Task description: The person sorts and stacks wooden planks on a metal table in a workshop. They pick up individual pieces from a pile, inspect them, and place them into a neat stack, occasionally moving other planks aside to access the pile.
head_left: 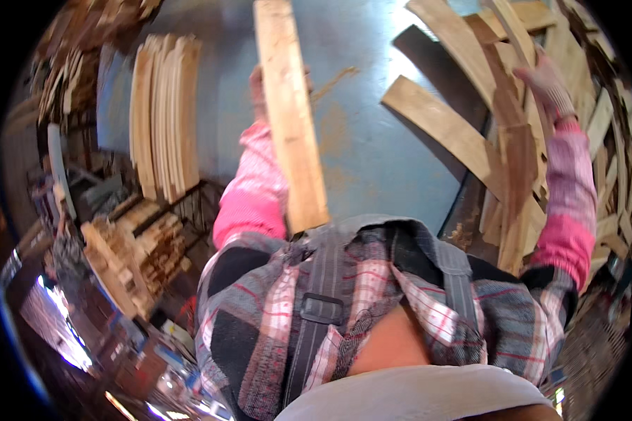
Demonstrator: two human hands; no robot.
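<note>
A long pale wooden board stands lengthwise before me above the blue-grey tabletop. My left hand is closed round it from beneath, with fingertips showing past its right edge. On the right, my right hand is at the heap of loose boards, its thumb apart from the stretched fingers. Beside that hand a narrow board runs away from me; whether they touch is hard to see. A curved board from the heap juts over the tabletop.
At the left edge of the table stands a row of similar boards packed side by side. Below it is a stack of short wood pieces. More planks pile up at the far right. Sawdust lies on the tabletop.
</note>
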